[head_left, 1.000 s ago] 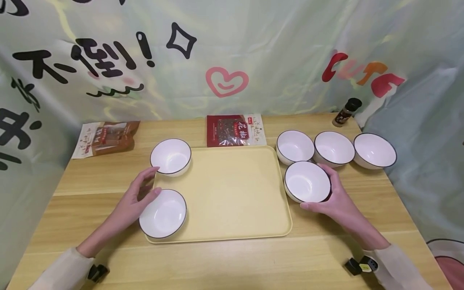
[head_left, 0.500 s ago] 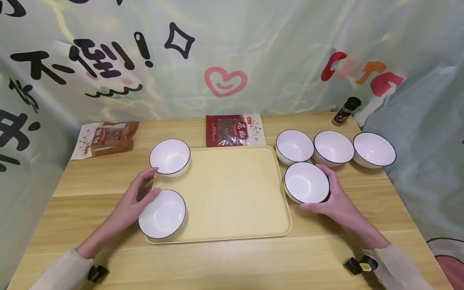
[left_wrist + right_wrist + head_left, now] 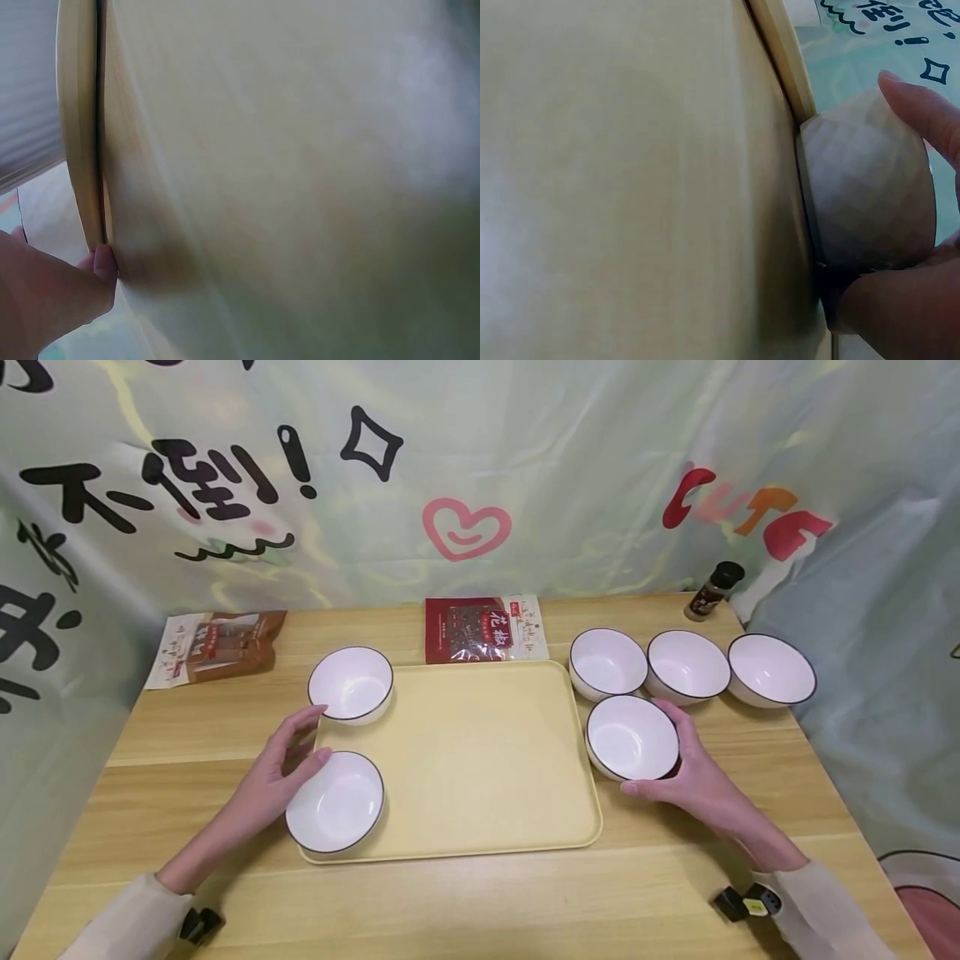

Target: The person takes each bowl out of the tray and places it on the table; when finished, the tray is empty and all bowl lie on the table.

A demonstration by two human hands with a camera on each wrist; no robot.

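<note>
In the head view, my right hand holds a white dark-rimmed bowl from its right side, thumb at the front and fingers round the back. This bowl sits at the right edge of a pale yellow tray; its faceted outer wall fills the gap between thumb and finger in the right wrist view. My left hand is at the tray's left edge, fingers spread between a far bowl and a near bowl. A fingertip meets the tray edge in the left wrist view.
Behind the held bowl stand three more white bowls, the nearest close to the tray. A black-capped spice jar is at the back right. A red-and-white spice packet lies behind the tray, and a brown packet at the back left.
</note>
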